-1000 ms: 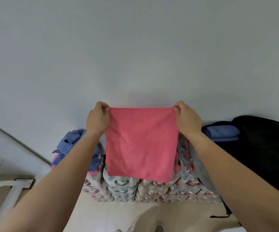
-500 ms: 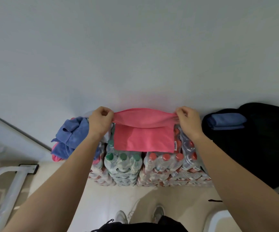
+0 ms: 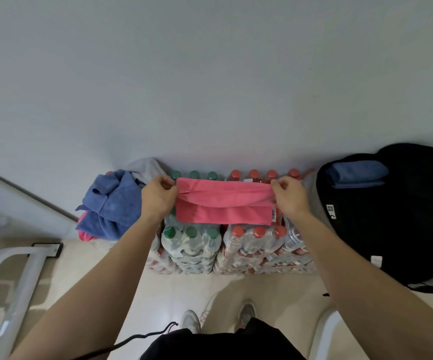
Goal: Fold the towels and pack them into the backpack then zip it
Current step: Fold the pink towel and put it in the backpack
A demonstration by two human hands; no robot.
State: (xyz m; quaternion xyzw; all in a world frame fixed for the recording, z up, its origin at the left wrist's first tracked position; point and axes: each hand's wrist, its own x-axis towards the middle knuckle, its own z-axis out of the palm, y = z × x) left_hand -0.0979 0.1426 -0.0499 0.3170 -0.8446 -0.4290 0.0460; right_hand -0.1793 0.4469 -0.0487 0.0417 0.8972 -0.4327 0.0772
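Observation:
A pink towel point(image 3: 223, 207) lies across the tops of stacked water-bottle packs point(image 3: 192, 245), its far half folded over toward me. My left hand point(image 3: 158, 197) pinches its left end and my right hand point(image 3: 289, 194) pinches its right end. A pile of unfolded blue, grey and pink towels point(image 3: 109, 203) sits to the left. The open black backpack point(image 3: 397, 216) lies at the right with a folded blue towel point(image 3: 357, 174) inside.
A plain wall rises right behind the bottle packs. White metal frame legs point(image 3: 20, 276) stand on the floor at the left. My shoes point(image 3: 192, 320) are on the pale floor in front of the packs. A white curved object point(image 3: 324, 331) is at the lower right.
The pink towel hung spread in the air; my hands lowered it onto the bottle packs and brought its top edge over into a fold. The camera tilted downward.

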